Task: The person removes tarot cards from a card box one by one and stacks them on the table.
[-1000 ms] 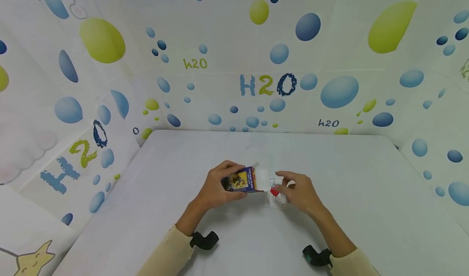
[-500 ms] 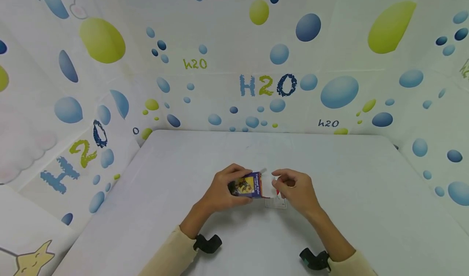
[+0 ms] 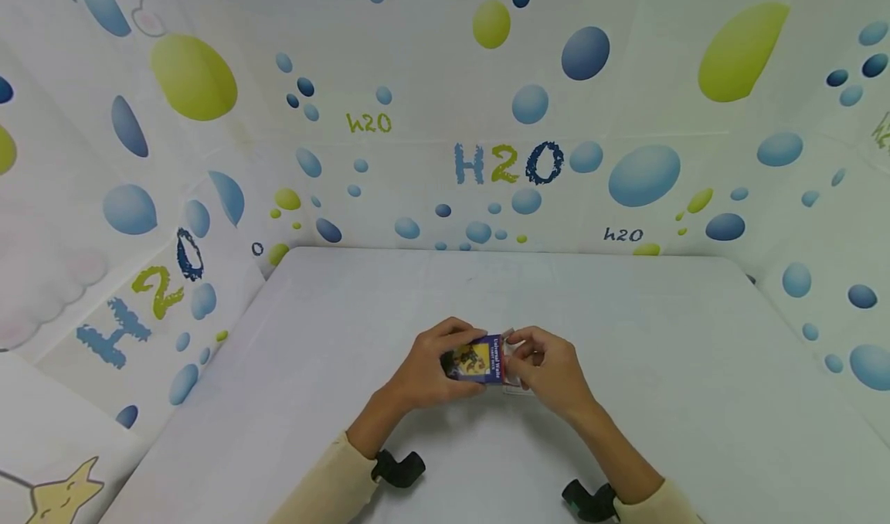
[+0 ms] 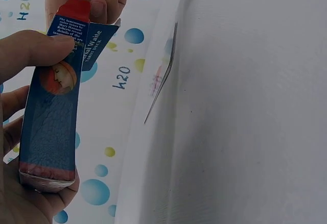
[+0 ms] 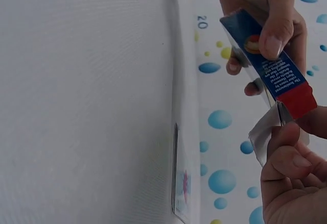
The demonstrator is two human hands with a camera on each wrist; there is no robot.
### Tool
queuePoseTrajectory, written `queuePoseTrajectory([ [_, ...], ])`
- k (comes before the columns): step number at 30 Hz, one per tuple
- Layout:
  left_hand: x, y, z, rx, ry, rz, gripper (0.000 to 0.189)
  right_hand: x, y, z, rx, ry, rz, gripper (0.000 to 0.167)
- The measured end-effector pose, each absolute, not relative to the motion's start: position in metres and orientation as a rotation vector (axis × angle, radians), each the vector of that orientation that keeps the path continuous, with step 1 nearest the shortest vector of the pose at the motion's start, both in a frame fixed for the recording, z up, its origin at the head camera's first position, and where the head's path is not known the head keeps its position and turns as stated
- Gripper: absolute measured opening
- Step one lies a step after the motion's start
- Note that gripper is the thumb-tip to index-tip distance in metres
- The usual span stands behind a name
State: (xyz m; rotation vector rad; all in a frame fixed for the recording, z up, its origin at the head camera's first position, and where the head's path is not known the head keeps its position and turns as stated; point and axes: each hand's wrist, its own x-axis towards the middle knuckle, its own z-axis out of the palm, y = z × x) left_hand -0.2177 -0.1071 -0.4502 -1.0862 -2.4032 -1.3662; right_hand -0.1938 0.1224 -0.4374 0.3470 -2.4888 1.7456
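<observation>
My left hand (image 3: 438, 362) grips a blue tarot card box (image 3: 476, 360) above the table, thumb on its narrow side. The end facing right is open, with a red tab (image 5: 299, 101) and a flap (image 4: 98, 45) folded out. At that mouth, my right hand (image 3: 545, 365) has its curled fingers and thumb on the opened end. A thin dark edge (image 5: 281, 113) shows between flap and tab, beside the right fingertips. On the table below lies a white card (image 5: 181, 193) with a red picture, mostly hidden by the right hand in the head view.
A white cloth covers the table (image 3: 667, 369). Behind it and along the sides hang white sheets (image 3: 431, 161) printed with blue and green bubbles. A black wrist camera (image 3: 399, 470) sits on the left wrist, another camera (image 3: 587, 501) on the right.
My left hand has carried the box right and a little toward me. My right hand has shifted slightly left, and its fingers now meet the box's open end, covering more of the card.
</observation>
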Motion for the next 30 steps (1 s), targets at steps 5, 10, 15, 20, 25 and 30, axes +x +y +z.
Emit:
queuePoseTrajectory([
  [5, -0.2169, -0.1059, -0.4502, -1.116, -2.381, -1.366, 0.069, -0.1926, 0.1194, -0.4386, 0.332, -2.479, 1.736, 0.022],
  [10, -0.2166, -0.1048, -0.452, -1.145, -2.35, -1.361, 0.068, -0.1921, 0.1168, -0.4433, 0.304, -2.484, 1.689, 0.026],
  [15, -0.2173, -0.1043, -0.4539, -1.161, -2.33, -1.356, 0.067, -0.1911, 0.1145, -0.4442, 0.256, -2.487, 1.67, 0.027],
  [20, -0.2162, -0.1046, -0.4527, -1.15, -2.334, -1.365, 0.068, -0.1904, 0.1132, -0.4429, 0.215, -2.477, 1.72, 0.025],
  [25, -0.2155, -0.1054, -0.4516, -1.132, -2.343, -1.359, 0.068, -0.1917, 0.1136, -0.4427, 0.187, -2.45, 1.831, 0.023],
  [30, -0.2162, -0.1065, -0.4521, -1.124, -2.342, -1.364, 0.067, -0.1928, 0.1152, -0.4433, 0.175, -2.421, 1.97, 0.022],
])
